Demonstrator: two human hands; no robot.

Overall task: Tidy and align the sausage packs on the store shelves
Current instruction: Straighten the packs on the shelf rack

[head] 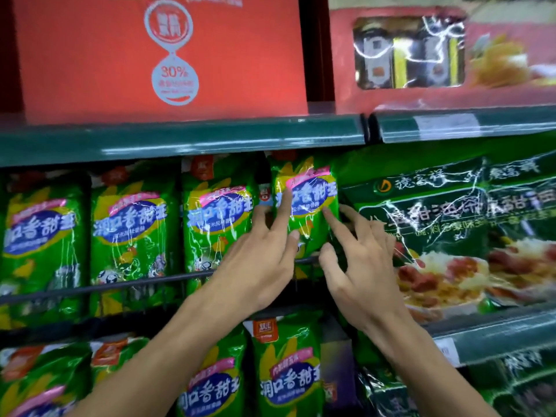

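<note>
Middle shelf: row of upright green sausage packs behind a dark wire rail [144,281]. Rightmost pack [307,203] stands just left of a large dark-green bag [451,224]. Left hand [258,260] spread, straight fingertips touching that pack's front and left edge. Right hand [361,266] spread too, index tip on the pack's right side, other fingers toward the gap beside the bag. Red boxes [162,58] on the shelf above; more green packs [285,371] below.

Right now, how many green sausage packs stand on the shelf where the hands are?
4: far-left pack, second pack, third pack, and the fourth pack under both hands' fingers. More may hide behind.
</note>
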